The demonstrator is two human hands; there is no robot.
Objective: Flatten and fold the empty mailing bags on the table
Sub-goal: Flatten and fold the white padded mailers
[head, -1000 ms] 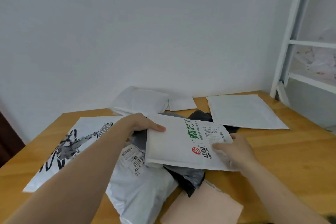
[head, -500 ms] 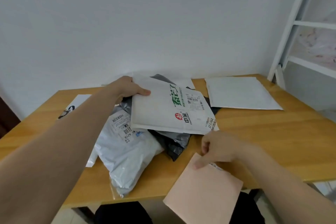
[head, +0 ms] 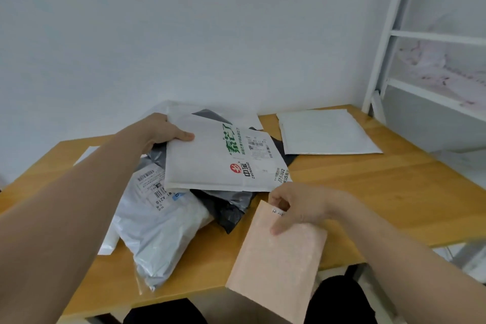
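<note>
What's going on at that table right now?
Left hand grips white printed mailer. Right hand pinches pink mailer. Grey bags heaped beneath, unflattened.

The surface (head: pixel 368 187) is smooth light wood with a soft sheen. The printed white mailer (head: pixel 210 166) looks matt, like paper. The grey bag (head: pixel 163 239) and the black bag (head: pixel 228 208) are glossy, wrinkled plastic. The pink mailer (head: pixel 278 265) looks matt, slightly mottled.

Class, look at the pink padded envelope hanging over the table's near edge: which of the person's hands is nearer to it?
Right. The right hand pinches the pink padded envelope at its top corner; the left hand is farther away, holding the white printed mailer above the pile.
</note>
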